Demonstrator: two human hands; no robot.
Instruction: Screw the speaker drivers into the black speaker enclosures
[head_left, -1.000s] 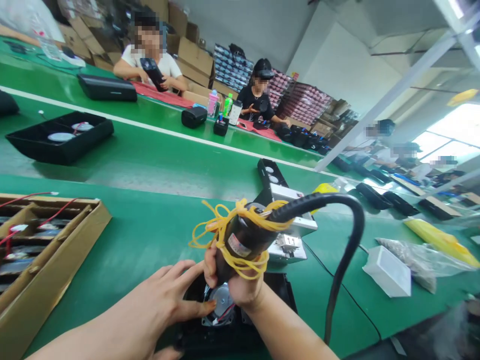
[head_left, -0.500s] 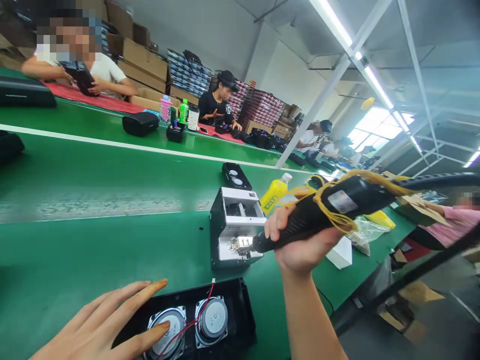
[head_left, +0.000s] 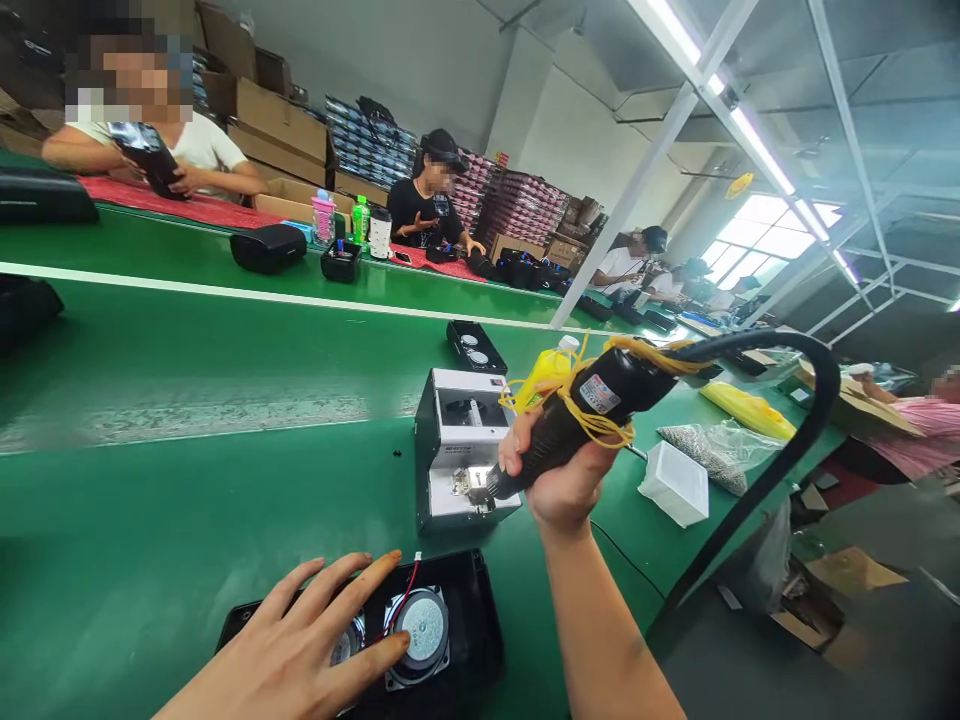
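My right hand (head_left: 566, 470) is wrapped round a black electric screwdriver (head_left: 555, 430), tied with yellow cord and trailing a thick black cable. Its tip points down-left into the front of a screw feeder (head_left: 469, 440), a black and white box; whether the bit touches a screw is too small to tell. My left hand (head_left: 322, 635) lies with fingers spread over a black speaker housing (head_left: 476, 630). Inside sit two round speakers, the right one (head_left: 425, 625) in plain sight, the left mostly under my fingers. A red and black wire (head_left: 412, 580) with a white plug rises between them.
Behind the feeder are a yellow bottle (head_left: 544, 372) and another speaker housing (head_left: 476, 345). To the right lie a white box (head_left: 675, 485), a bag of screws (head_left: 709, 455) and a yellow bag (head_left: 750, 410). Co-workers sit across the green bench (head_left: 187, 520).
My left hand has slid right across the housing, covering more of the left speaker. The screwdriver has shifted left and tilted steeper, its tip staying at the feeder. The view has moved slightly.
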